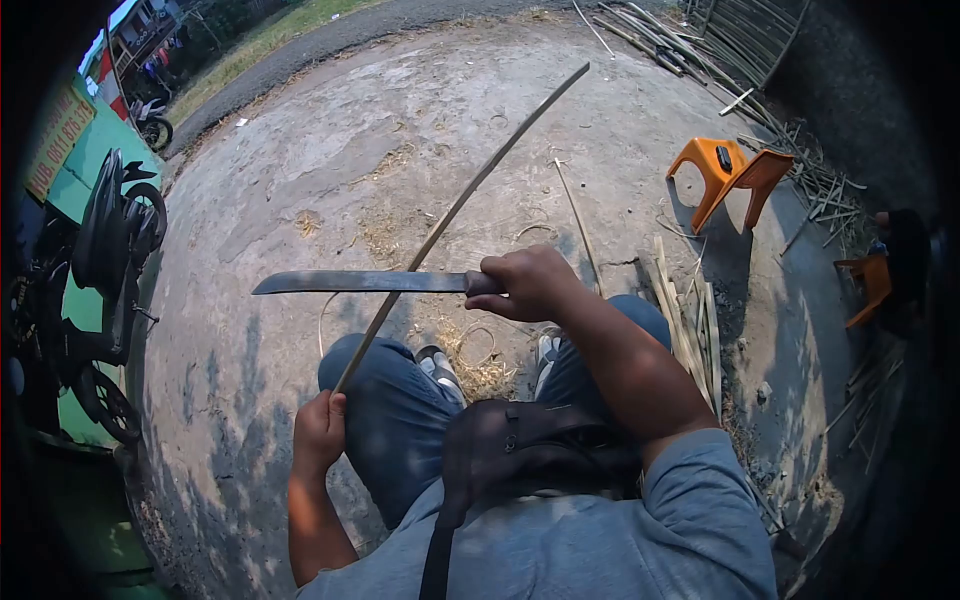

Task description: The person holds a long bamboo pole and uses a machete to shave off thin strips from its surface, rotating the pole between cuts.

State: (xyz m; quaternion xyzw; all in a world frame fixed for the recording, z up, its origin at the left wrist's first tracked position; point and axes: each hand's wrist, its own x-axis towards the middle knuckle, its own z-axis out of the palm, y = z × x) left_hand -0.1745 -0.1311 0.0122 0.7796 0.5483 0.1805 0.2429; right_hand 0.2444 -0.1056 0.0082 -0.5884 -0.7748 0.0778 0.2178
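My right hand (530,283) is closed around the handle of a machete (365,282), its long blade pointing left. The blade crosses a long, thin bamboo strip (468,190) a little above my left knee. My left hand (321,425) grips the strip's lower end beside that knee, thumb on top. From there the strip slants up and away to the right, its far end well out over the concrete. Shavings (485,375) lie heaped on the ground between my shoes.
An orange plastic chair (715,170) with a small dark object on it stands ahead right. Split bamboo strips (688,320) lie beside my right leg, and more poles (665,45) are piled at the back right. Motorcycles (110,270) are parked at left. Someone sits (900,260) at far right.
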